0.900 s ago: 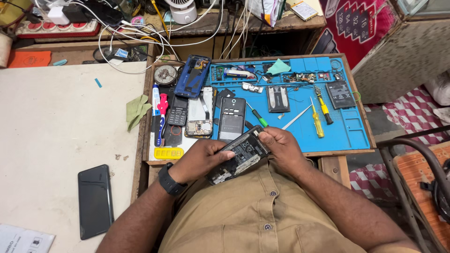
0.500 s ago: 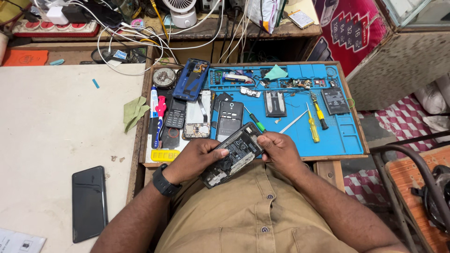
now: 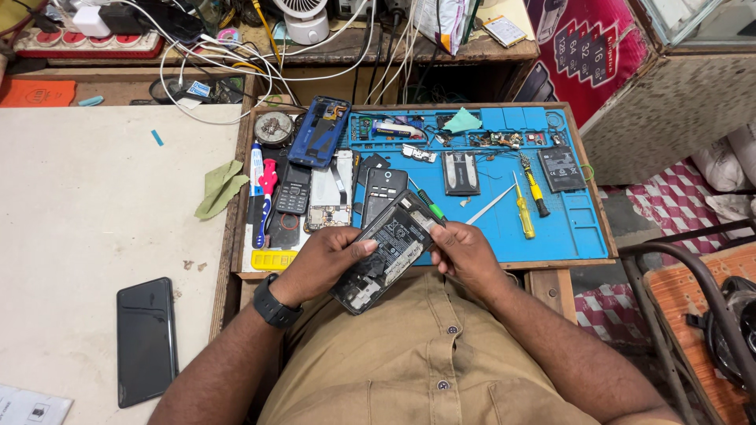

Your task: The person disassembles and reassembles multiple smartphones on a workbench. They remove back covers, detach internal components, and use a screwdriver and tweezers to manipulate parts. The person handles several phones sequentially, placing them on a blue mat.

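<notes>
Left hand (image 3: 319,264) covers the near side of the opened phone (image 3: 384,250), and the right hand (image 3: 465,256) hides its other edge (fingertips tucked out of sight). Small parts on the blue mat (image 3: 583,228) are too tiny to tell. The chair (image 3: 693,291) runs off frame.

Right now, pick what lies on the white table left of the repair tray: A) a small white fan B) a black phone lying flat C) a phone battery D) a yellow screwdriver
B: the black phone lies flat on the white table, apart from both hands.
</notes>
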